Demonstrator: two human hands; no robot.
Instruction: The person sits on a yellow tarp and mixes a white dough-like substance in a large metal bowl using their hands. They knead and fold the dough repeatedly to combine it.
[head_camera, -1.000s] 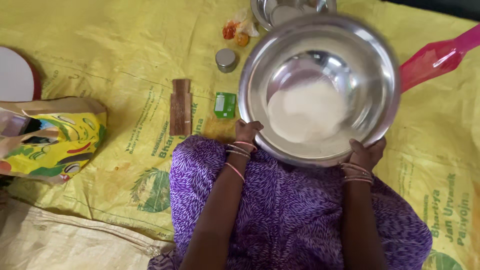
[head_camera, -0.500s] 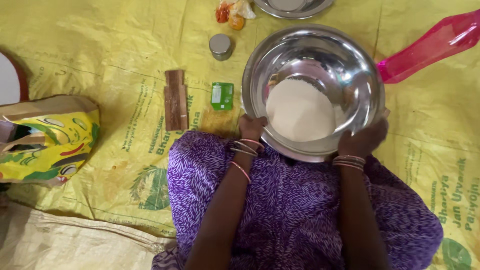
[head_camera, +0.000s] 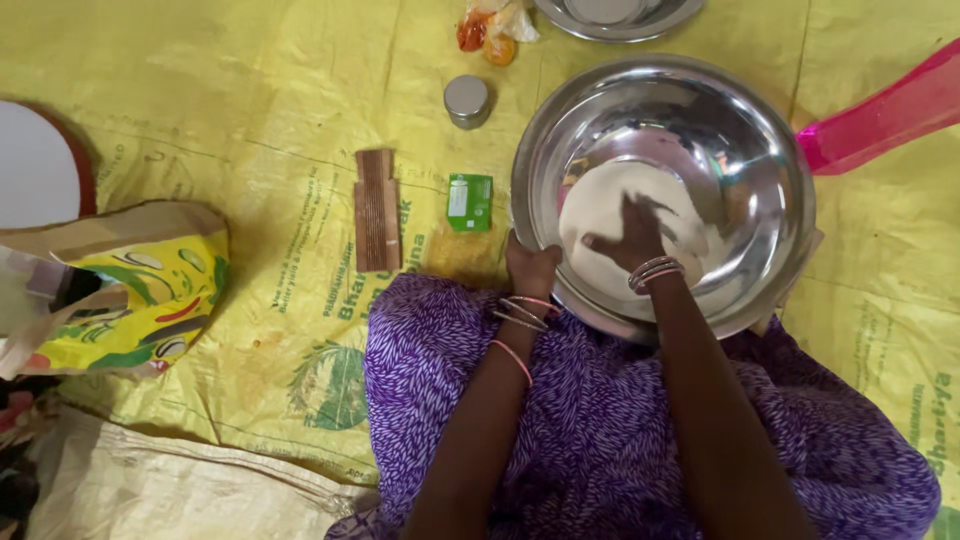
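I see a large steel mixing bowl (head_camera: 760, 130) resting against my lap on a yellow woven mat (head_camera: 230, 100), with a mound of white flour (head_camera: 600, 215) lying in its bottom. My left hand (head_camera: 530, 270) grips the near rim, fingers curled over the edge and pressed together. My right hand (head_camera: 632, 232) is inside the bowl, fingers spread loosely and lying on the flour; it is blurred, so I cannot tell how deep the fingertips sit.

To work the flour well, I judge the left hand should hold the rim firmly so the bowl does not tip off my lap, while the right keeps its fingers open and sweeps from the wall toward the centre, low enough not to throw flour over the rim.

Beside the bowl lie a small green packet (head_camera: 469, 201), a ribbed wooden block (head_camera: 377, 210), and a small round steel tin (head_camera: 467, 100). A pink plastic jug (head_camera: 890, 115) lies near the far rim.
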